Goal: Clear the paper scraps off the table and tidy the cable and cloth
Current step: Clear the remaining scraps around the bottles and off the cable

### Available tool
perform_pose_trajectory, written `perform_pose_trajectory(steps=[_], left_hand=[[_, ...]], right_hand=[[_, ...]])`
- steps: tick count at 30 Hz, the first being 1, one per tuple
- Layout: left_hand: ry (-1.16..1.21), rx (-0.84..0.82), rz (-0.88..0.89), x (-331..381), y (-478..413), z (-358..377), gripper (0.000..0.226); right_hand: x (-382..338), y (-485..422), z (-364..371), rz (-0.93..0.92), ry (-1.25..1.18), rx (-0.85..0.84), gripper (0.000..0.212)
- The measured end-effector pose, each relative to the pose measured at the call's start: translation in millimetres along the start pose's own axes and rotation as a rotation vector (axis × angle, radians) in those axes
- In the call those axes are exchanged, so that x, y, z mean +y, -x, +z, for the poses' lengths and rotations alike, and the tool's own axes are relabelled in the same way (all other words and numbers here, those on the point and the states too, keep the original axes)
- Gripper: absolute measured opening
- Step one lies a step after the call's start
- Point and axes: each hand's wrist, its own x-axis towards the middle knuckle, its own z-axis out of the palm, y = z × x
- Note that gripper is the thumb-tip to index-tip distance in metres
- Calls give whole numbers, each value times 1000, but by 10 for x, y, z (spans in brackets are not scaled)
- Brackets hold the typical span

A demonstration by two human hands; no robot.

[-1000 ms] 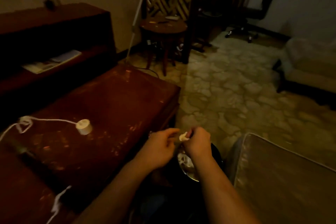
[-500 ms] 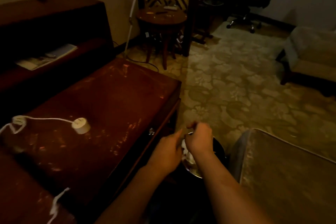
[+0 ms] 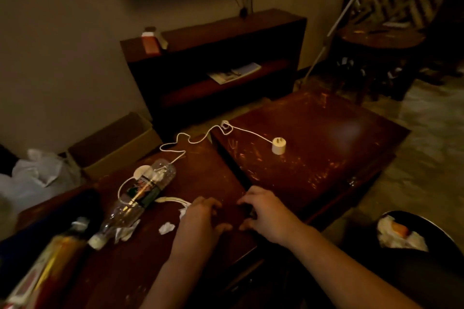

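Note:
Crumpled white paper scraps [image 3: 166,228] lie on the dark wooden table [image 3: 313,158], one more [image 3: 125,232] by the bottle's neck and another [image 3: 182,212] at my left hand's fingers. A white cable [image 3: 200,139] snakes from a round white plug [image 3: 278,146] to the lying plastic bottle [image 3: 140,195]. My left hand [image 3: 200,218] and my right hand [image 3: 265,211] hover side by side over the table's near edge, fingers loosely curled, nothing visible in them. A dark blue cloth-like thing [image 3: 50,218] lies at the left, unclear in the dim light.
A black bin [image 3: 426,228] with white scraps in it stands on the floor at the lower right. A colourful packet [image 3: 47,268] lies at the table's near left. Beyond the table are a cardboard box [image 3: 113,143], a white bag [image 3: 32,175] and a low shelf [image 3: 213,57].
My view swung left from the bin to the table. Both hands left the bin and came over the table; the scrap my right hand held is gone from it.

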Motion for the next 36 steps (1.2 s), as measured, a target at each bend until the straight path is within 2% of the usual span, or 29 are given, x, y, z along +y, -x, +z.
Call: perform_pose_trajectory(steps=[3,5,9,14,19,24,29,36], left_hand=[[59,-1,-27,-70,28,4,58],[74,8,-38,-119,74,-10,57],[14,114,-57,-295,177,-58,56],[-248,269,-106,-494,264,-53,70],[-282,228,-148,-621,159,0,84],[-33,231,-144,-690,49,8,59],[27,251,-112,-708,89,-44,23],[-97,287,-59,-769,104,10,24]], right_hand=[[16,-57,97,48,-24,111,22],[37,-57,112,72,-60,139,15],[39,-38,154,49,-101,147,20],[113,-32,-61,118,-299,322,24],[189,68,-114,93,-250,304,22],[100,65,-65,2,-339,256,24],[41,40,-96,-24,-450,262,27],[18,65,-39,-21,-464,181,26]])
